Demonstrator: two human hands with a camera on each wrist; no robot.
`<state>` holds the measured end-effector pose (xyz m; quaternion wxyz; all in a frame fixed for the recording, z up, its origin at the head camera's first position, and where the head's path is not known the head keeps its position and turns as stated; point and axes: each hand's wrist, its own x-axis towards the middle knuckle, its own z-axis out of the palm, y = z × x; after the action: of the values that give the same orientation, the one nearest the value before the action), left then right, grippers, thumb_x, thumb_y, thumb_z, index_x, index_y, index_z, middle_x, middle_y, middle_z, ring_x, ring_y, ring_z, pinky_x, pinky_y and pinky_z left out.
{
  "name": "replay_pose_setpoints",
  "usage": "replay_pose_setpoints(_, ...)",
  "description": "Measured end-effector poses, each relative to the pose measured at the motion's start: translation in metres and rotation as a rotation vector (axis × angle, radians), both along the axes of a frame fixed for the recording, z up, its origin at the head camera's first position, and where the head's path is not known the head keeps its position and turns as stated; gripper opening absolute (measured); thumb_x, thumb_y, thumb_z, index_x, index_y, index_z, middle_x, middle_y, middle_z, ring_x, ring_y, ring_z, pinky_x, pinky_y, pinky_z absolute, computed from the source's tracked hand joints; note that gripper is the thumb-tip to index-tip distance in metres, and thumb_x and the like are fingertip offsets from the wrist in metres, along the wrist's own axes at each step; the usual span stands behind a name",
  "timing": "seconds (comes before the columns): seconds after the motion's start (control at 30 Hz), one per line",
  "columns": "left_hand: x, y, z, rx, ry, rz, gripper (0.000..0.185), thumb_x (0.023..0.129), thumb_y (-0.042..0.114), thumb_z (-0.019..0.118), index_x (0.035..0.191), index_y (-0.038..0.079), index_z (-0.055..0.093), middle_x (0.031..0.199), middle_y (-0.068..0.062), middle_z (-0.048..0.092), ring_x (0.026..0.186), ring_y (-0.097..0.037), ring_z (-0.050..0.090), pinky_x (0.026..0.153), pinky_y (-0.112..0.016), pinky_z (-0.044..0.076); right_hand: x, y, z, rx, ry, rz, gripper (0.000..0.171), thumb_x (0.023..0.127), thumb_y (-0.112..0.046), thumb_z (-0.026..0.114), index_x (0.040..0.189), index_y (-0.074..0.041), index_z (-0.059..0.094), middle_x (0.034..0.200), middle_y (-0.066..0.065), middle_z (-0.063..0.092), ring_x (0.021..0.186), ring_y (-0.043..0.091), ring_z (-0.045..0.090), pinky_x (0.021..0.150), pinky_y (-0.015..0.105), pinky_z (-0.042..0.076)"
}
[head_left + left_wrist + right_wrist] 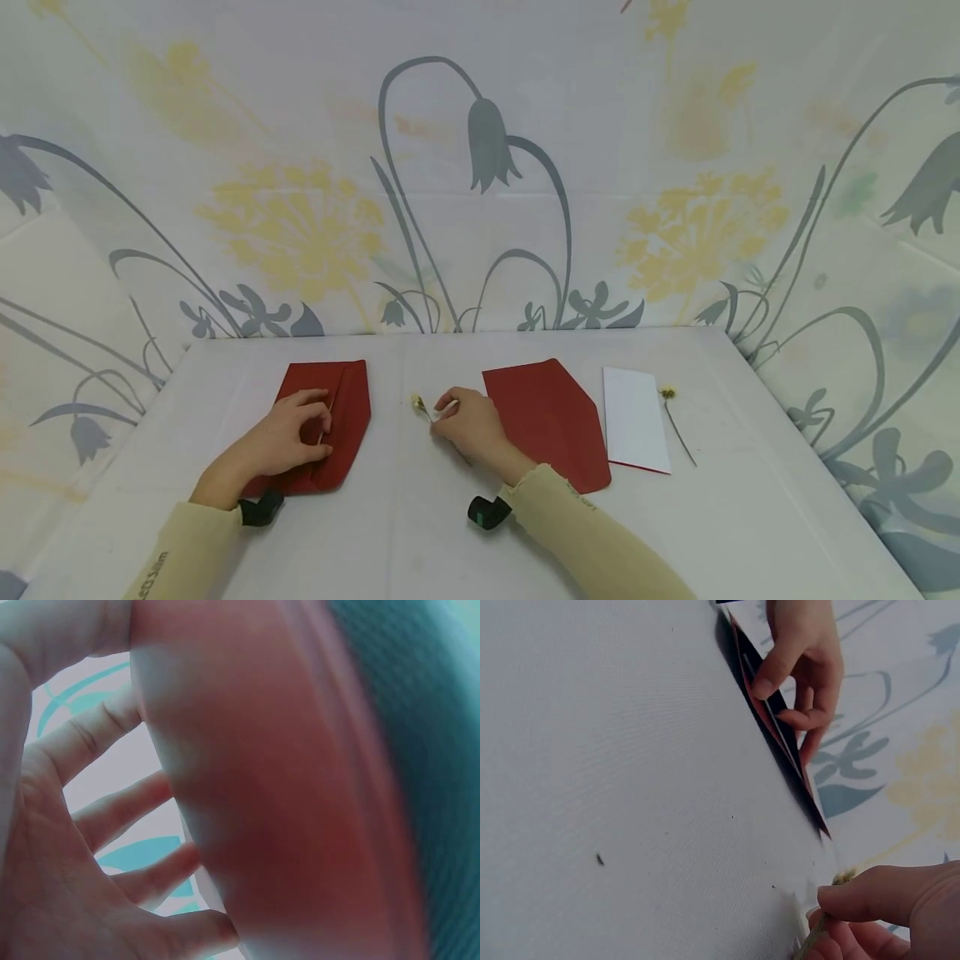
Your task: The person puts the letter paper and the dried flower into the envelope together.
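Dried flower (417, 403), pale yellow at the head, is near the middle of the worktop (360, 550), its stem pinched between the right hand's (468, 423) thumb and fingers; its long axis slants, head toward half past ten, stem toward half past four. At nine o'clock from it, the left hand (291, 433) rests on a red envelope (352, 425), thumb and fingers spread loosely at the mouth, where a thin pale edge shows inside. At three o'clock from the right hand lies a second red envelope (551, 417), its contents hidden. Farther toward three are a red-edged white card (636, 421) and another flower (668, 392), its head pointing to eleven.
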<state>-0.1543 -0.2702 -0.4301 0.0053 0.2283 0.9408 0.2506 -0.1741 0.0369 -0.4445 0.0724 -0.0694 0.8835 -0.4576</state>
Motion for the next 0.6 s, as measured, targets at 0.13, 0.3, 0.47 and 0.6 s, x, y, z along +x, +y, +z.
replay_pose_setpoints(0.13,-0.001,0.0,-0.001,0.01,-0.002,-0.004,0.025,0.077,0.015,0.081,0.082,0.022,0.057,0.137,-0.03,0.049,0.127,-0.054,0.041,0.096,-0.068,0.039,-0.002,0.003,0.0,-0.038,-0.019,0.027,0.019,0.079,-0.009,0.078,0.094,-0.014,0.068,0.076,-0.004,0.064,0.066,0.013,0.058,0.059,0.028,0.048)
replay_pose_setpoints(0.3,-0.001,0.001,0.001,0.018,0.006,-0.012,0.027,0.076,0.015,0.082,0.082,0.021,0.057,0.136,-0.031,0.049,0.126,-0.055,0.042,0.096,-0.068,0.039,-0.002,0.003,0.001,-0.081,-0.049,0.083,0.012,0.085,-0.007,0.073,0.095,-0.012,0.069,0.076,-0.003,0.065,0.056,0.012,0.057,0.054,0.026,0.047)
replay_pose_setpoints(0.47,0.0,0.002,0.001,0.011,0.018,0.002,0.028,0.076,0.015,0.083,0.082,0.021,0.057,0.137,-0.031,0.048,0.126,-0.056,0.04,0.097,-0.069,0.037,-0.003,-0.004,0.004,-0.119,-0.081,0.134,0.008,0.09,-0.005,0.069,0.093,-0.011,0.074,0.078,-0.002,0.066,0.054,0.011,0.058,0.053,0.025,0.049)
replay_pose_setpoints(0.6,0.001,0.002,0.001,0.012,0.022,0.021,0.029,0.076,0.016,0.083,0.082,0.021,0.055,0.138,-0.032,0.046,0.126,-0.057,0.038,0.096,-0.07,0.037,-0.003,-0.014,0.004,-0.163,-0.096,0.139,0.008,0.091,-0.005,0.069,0.093,-0.01,0.076,0.08,-0.002,0.067,0.056,0.012,0.06,0.055,0.025,0.052)
